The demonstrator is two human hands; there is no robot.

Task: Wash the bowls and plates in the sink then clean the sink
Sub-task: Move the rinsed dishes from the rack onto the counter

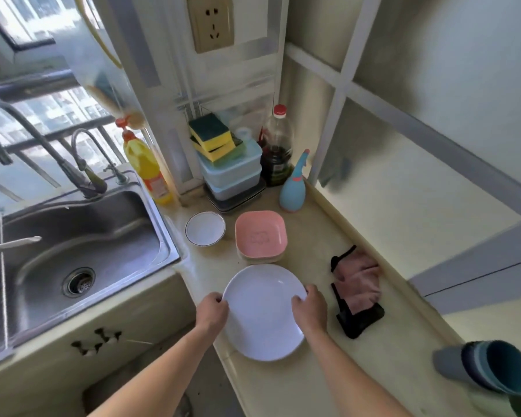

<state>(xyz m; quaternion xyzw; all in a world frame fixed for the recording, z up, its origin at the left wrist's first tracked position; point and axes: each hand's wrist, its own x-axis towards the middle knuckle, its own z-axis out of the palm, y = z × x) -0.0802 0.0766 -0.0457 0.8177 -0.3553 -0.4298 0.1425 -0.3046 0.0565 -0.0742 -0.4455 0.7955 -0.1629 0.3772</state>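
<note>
Left hand [213, 308]: grips the white plate's [263, 323] left rim.
Right hand [310, 307]: grips its right rim.
Plate: over the tabletop [382, 365], near pink dishes [260, 236].

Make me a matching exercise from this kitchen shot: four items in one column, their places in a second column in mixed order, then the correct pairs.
Column one:
1. white plate
2. pink square plate
3. sponges
4. yellow detergent bottle

Column two:
A. on top of the stacked blue containers
B. held at its rim by the left hand and right hand
C. standing at the back corner of the sink
D. topmost of a small stack on the counter, right of the small white bowl

Pairs: 1-B, 2-D, 3-A, 4-C
</note>
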